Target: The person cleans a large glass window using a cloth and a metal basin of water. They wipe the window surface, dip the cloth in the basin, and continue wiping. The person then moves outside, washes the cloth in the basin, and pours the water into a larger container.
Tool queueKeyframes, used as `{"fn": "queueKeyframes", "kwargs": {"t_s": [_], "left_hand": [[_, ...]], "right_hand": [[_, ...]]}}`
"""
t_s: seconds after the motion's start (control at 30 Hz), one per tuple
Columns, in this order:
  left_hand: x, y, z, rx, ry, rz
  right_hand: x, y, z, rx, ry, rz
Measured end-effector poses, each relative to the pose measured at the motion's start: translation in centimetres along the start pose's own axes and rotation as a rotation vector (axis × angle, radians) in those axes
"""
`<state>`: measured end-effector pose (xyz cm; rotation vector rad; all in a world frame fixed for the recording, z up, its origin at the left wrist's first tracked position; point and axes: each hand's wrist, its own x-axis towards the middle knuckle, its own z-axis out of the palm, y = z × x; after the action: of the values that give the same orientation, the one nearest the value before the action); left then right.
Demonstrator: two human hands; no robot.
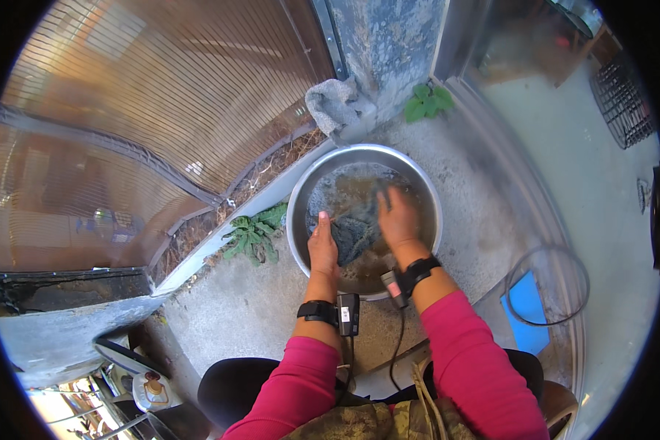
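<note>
A round metal basin (364, 148) stands on the concrete in front of me, with murky, sudsy water inside. My left hand (324, 247) is at the basin's left side, thumb up, closed on the edge of a wet dark grey cloth (355, 237). On the right, my right hand (397, 217) is blurred by motion over the water, with part of the cloth at its fingers. Each wrist wears a black strap with a small cabled box.
A grey rag (333, 107) lies on the ledge behind the basin. Leafy plants (253, 234) grow along the wall at left, others (428, 103) at the back. A blue sheet (527, 313) and a looped cable (587, 280) lie to the right. A plastic jug (153, 391) stands lower left.
</note>
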<state>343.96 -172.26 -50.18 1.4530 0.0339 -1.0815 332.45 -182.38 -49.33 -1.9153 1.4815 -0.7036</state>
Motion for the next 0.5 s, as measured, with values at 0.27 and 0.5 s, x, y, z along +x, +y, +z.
{"fn": "queueKeyframes", "kwargs": {"t_s": [0.27,0.5], "left_hand": [[1.3,-3.8,-1.5,0.201,0.013,0.007],[1.0,-2.2,-2.8,-0.553,-0.175,-0.346]], "right_hand": [[-0.8,4.6,1.6,-0.328,-0.13,0.083],[-4.2,-1.5,2.2,0.96,-0.504,0.22]]}}
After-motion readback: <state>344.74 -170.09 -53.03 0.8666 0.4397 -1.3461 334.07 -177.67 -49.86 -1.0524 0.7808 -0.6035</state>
